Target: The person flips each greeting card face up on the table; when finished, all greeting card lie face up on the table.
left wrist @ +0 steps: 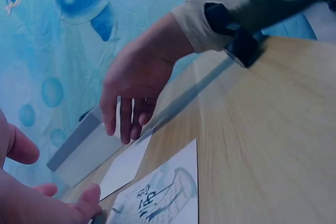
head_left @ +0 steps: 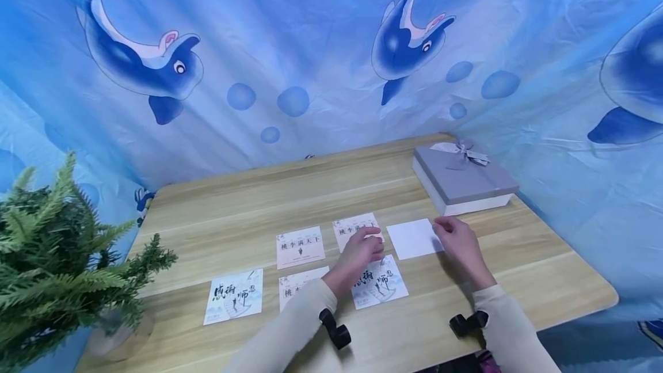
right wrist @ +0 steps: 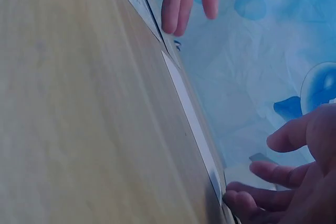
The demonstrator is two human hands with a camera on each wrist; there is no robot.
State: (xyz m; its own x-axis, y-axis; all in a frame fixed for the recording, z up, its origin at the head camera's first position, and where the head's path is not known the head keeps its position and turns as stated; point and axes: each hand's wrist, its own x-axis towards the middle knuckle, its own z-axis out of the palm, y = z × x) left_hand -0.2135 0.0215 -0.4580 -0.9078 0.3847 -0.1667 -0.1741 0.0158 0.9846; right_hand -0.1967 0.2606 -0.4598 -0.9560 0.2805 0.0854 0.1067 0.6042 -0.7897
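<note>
A blank white card (head_left: 414, 239) lies flat on the wooden table. My right hand (head_left: 461, 246) is at its right edge; in the right wrist view the fingers (right wrist: 262, 195) reach the card's end, with the thumb apart. Contact is hard to confirm. My left hand (head_left: 357, 255) hovers, fingers extended, over a pinkish card (head_left: 344, 226) and a white card with black brush lettering (head_left: 383, 289), partly hiding both. In the right wrist view those left fingers (right wrist: 173, 11) hang above the cards and hold nothing.
Left of my hands lie another pinkish card (head_left: 300, 249), one partly under my left sleeve (head_left: 297, 286), and a brush-lettered card (head_left: 233, 298). A grey-lidded gift box (head_left: 461, 174) with a ribbon bow stands at the back right. A potted green plant (head_left: 62, 269) stands at the left.
</note>
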